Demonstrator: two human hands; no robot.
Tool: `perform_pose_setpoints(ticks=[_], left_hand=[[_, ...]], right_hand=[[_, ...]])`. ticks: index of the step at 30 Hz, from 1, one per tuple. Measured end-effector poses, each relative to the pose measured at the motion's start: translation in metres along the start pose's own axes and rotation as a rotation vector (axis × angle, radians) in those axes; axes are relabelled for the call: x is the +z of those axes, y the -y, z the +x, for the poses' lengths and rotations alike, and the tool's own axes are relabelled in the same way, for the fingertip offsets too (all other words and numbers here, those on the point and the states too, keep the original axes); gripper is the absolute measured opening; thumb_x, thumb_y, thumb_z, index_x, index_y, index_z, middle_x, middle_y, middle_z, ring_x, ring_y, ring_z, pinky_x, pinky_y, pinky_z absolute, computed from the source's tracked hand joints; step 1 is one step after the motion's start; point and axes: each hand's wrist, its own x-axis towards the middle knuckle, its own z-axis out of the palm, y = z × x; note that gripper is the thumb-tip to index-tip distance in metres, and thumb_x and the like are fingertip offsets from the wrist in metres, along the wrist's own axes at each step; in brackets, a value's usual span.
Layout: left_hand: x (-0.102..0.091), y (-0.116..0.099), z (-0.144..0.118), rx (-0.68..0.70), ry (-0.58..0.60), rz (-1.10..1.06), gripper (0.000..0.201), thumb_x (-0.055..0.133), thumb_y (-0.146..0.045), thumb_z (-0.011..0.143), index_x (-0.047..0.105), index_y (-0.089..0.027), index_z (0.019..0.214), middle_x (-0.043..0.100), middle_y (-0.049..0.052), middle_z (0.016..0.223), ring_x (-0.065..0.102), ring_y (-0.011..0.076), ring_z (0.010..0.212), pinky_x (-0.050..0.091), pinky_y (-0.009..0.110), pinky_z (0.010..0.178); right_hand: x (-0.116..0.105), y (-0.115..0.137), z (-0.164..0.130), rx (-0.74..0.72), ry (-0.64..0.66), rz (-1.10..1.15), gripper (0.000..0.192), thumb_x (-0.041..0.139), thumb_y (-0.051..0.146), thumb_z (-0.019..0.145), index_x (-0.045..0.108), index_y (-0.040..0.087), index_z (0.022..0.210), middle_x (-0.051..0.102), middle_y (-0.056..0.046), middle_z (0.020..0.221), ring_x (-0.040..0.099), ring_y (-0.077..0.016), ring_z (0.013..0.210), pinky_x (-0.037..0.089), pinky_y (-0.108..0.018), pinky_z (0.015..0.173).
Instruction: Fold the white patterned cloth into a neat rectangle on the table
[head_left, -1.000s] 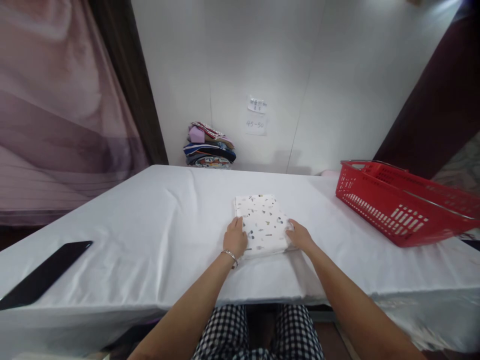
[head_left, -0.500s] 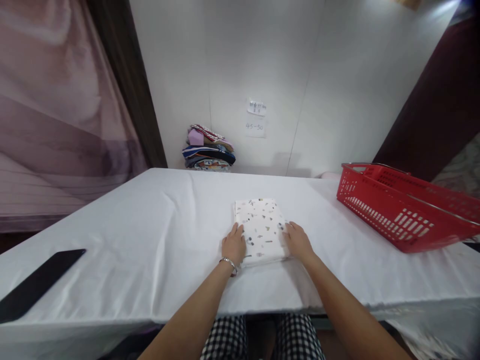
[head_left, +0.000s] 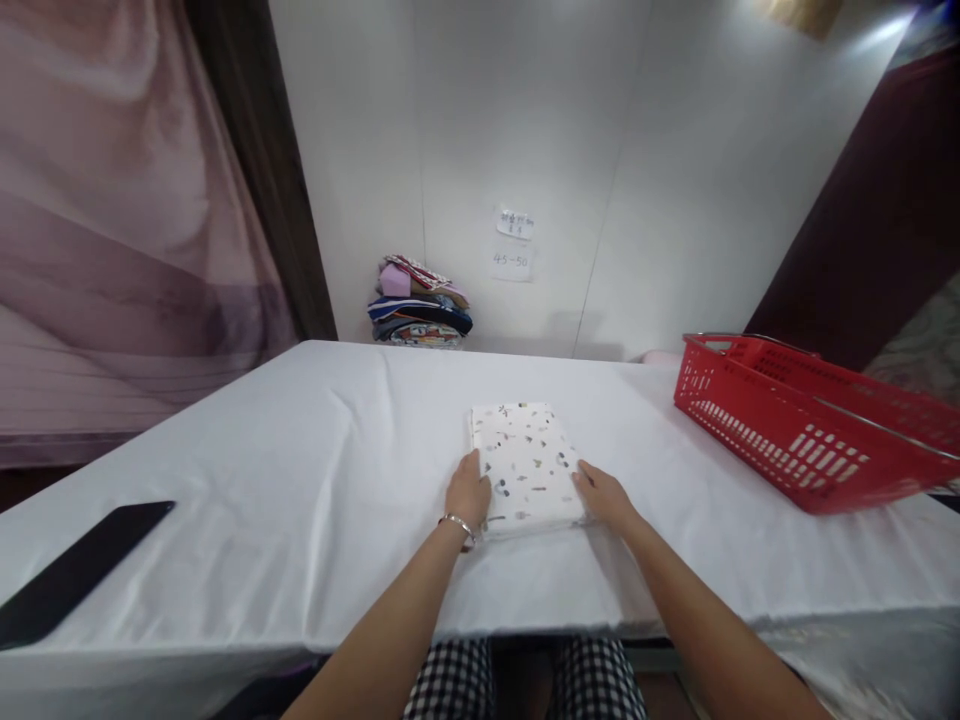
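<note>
A folded white cloth [head_left: 529, 460] printed with small dark and coloured motifs lies flat near the front of the table, its near edge towards me. My left hand [head_left: 468, 490], with a silver bracelet at the wrist, is closed around the cloth's left edge. At the lower right edge my right hand [head_left: 604, 496] grips the cloth, its thumb side against the top. The fingers under the edges of both hands are partly hidden.
White fabric covers the table [head_left: 390, 560]. A red plastic basket [head_left: 780, 430] stands at the right. A black flat object [head_left: 82, 570] lies at the left. Folded fabrics [head_left: 420, 305] are piled beyond the far edge, by a wall with paper notes [head_left: 513, 245].
My fingers, which lay over the cloth's side edges, now hold around them. The right hand has shifted slightly towards me. The cloth has barely moved.
</note>
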Motion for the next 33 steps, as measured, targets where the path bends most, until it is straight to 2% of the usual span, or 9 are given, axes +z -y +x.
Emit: perform_pose_setpoints(ticks=[5,8,12,15,19,22,25,27,33], left_hand=[[-0.001,-0.005,0.01,-0.094,-0.014,-0.034,0.056,0.04,-0.038,0.085,0.038,-0.011,0.133,0.048,0.016,0.132,0.047,0.0256,0.119,0.039,0.034,0.095],[0.0,-0.007,0.008,-0.085,-0.034,0.032,0.051,0.037,-0.032,0.086,0.039,-0.012,0.133,0.052,0.016,0.126,0.05,0.026,0.114,0.041,0.035,0.091],[0.0,-0.01,0.005,-0.088,-0.043,0.037,0.049,0.036,-0.027,0.087,0.038,-0.011,0.133,0.052,0.017,0.126,0.052,0.0252,0.112,0.042,0.034,0.089],[0.003,-0.014,0.003,-0.096,-0.024,0.012,0.051,0.038,-0.026,0.085,0.036,-0.011,0.134,0.051,0.017,0.127,0.052,0.0249,0.112,0.042,0.033,0.089],[0.01,-0.02,0.002,-0.067,0.009,-0.034,0.056,0.044,-0.026,0.082,0.034,-0.012,0.135,0.051,0.018,0.126,0.055,0.0252,0.108,0.043,0.033,0.087],[0.013,-0.019,0.003,-0.078,-0.011,-0.109,0.056,0.048,-0.027,0.079,0.037,-0.014,0.132,0.052,0.016,0.125,0.055,0.024,0.108,0.043,0.032,0.088],[0.017,-0.014,0.002,-0.054,-0.056,-0.159,0.053,0.051,-0.029,0.079,0.04,-0.016,0.13,0.057,0.012,0.12,0.055,0.0216,0.106,0.042,0.031,0.09],[0.019,-0.012,-0.001,-0.039,-0.09,-0.161,0.051,0.05,-0.03,0.08,0.041,-0.018,0.129,0.058,0.01,0.117,0.056,0.0202,0.103,0.042,0.031,0.089],[0.026,-0.007,-0.005,-0.012,-0.154,-0.271,0.046,0.051,-0.034,0.082,0.046,-0.018,0.125,0.064,0.006,0.102,0.061,0.0163,0.089,0.045,0.028,0.083]], right_hand=[[-0.003,0.006,0.022,0.081,-0.031,0.048,0.058,0.042,0.044,0.085,0.041,0.014,0.134,0.057,-0.011,0.125,0.054,-0.0231,0.113,0.041,-0.035,0.094],[0.001,0.013,0.039,0.134,-0.033,0.04,0.064,0.046,0.048,0.082,0.04,0.013,0.135,0.058,-0.013,0.121,0.056,-0.0257,0.11,0.044,-0.036,0.089],[0.004,0.022,0.058,0.079,-0.022,0.022,0.056,0.054,0.038,0.077,0.048,0.015,0.128,0.058,-0.013,0.122,0.054,-0.0262,0.112,0.043,-0.035,0.09],[-0.001,0.024,0.067,0.013,-0.06,0.005,0.054,0.05,0.035,0.081,0.044,0.017,0.131,0.054,-0.01,0.127,0.051,-0.0227,0.116,0.041,-0.033,0.093],[-0.011,0.023,0.072,0.011,-0.048,-0.113,0.05,0.047,0.034,0.084,0.047,0.011,0.128,0.053,-0.015,0.126,0.049,-0.0259,0.116,0.038,-0.033,0.095],[-0.01,0.029,0.066,-0.02,-0.033,-0.175,0.041,0.047,0.027,0.084,0.052,0.014,0.123,0.052,-0.015,0.126,0.047,-0.0284,0.118,0.036,-0.037,0.096],[0.001,0.042,0.047,-0.185,-0.041,-0.245,0.037,0.048,0.024,0.084,0.054,0.017,0.12,0.045,-0.013,0.134,0.038,-0.0282,0.125,0.031,-0.04,0.101],[0.012,0.053,0.029,-0.299,-0.004,-0.256,0.034,0.048,0.028,0.085,0.057,0.019,0.116,0.046,-0.011,0.134,0.039,-0.0256,0.125,0.029,-0.039,0.102],[0.029,0.084,-0.015,-0.57,0.144,-0.025,0.031,0.043,0.034,0.088,0.063,0.022,0.108,0.055,-0.005,0.125,0.049,-0.0189,0.115,0.034,-0.032,0.099]])
